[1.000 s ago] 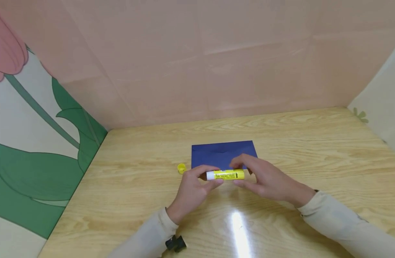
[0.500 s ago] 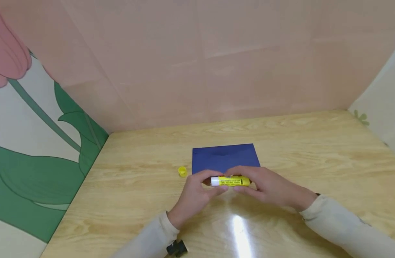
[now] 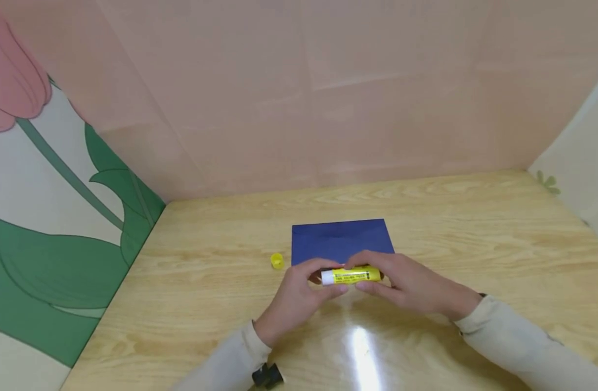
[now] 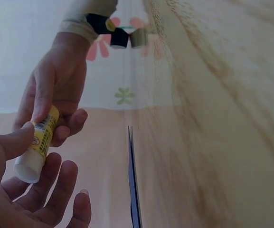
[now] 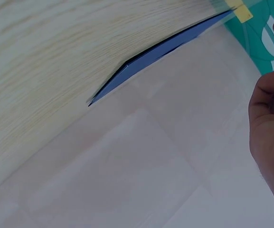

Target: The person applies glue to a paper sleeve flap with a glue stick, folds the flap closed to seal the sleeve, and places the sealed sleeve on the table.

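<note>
A yellow glue stick (image 3: 352, 275) with a white end is held level above the table between both hands. My left hand (image 3: 296, 293) pinches it near the white end, thumb on the near side. My right hand (image 3: 411, 282) grips the yellow end between thumb and fingers. In the left wrist view the glue stick (image 4: 39, 142) slants between the two hands, its white end towards the left hand (image 4: 13, 190). Right behind the hands lies a dark blue envelope (image 3: 340, 240), its near edge partly hidden. The right wrist view shows only part of the right hand (image 5: 269, 109).
A yellow cap (image 3: 277, 261) stands on the wooden table (image 3: 206, 304), left of the envelope. A pink backdrop (image 3: 303, 108) rises behind the table, with a flower-printed panel (image 3: 59, 260) at the left and a pale panel (image 3: 582, 163) at the right.
The right fingers have closed in on the yellow end, and the glue stick has shifted slightly right and down in view. The cap and envelope stay where they lie.
</note>
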`<state>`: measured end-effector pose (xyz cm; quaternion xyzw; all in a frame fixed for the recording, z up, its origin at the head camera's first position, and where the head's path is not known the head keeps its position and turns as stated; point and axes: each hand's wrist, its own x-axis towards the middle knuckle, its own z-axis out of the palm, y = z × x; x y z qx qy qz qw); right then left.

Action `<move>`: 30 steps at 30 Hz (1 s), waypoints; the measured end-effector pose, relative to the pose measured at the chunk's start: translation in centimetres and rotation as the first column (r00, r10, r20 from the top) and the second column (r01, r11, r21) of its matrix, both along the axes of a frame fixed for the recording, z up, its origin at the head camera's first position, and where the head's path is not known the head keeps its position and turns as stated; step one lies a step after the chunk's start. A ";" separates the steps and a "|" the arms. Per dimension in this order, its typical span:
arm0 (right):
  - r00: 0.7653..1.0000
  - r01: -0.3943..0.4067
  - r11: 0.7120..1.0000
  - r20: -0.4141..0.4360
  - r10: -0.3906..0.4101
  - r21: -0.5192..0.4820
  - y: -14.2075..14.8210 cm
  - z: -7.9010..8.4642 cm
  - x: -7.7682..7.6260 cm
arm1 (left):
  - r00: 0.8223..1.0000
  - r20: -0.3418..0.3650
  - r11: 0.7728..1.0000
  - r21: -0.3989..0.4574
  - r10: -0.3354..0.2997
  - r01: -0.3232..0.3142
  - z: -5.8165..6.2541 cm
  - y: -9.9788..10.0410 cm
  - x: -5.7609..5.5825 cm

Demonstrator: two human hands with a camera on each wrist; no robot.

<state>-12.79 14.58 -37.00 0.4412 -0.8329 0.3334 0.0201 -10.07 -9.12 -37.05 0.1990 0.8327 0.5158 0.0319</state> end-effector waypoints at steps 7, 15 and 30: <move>0.999 0.033 0.999 0.033 -0.033 0.009 0.4 0.4 -0.4 | 0.999 0.022 0.998 -0.045 -0.038 0.039 0.4 -0.4 -0.5; 0.999 0.034 0.998 0.011 -0.033 -0.047 0.5 0.2 -0.8 | 0.999 0.011 0.993 -0.113 -0.032 0.033 1.2 -2.3 -1.8; 0.998 0.067 0.997 0.014 -0.067 -0.044 0.8 0.0 -1.0 | 0.979 -0.124 0.899 -0.390 0.163 -0.199 3.0 -7.4 -5.1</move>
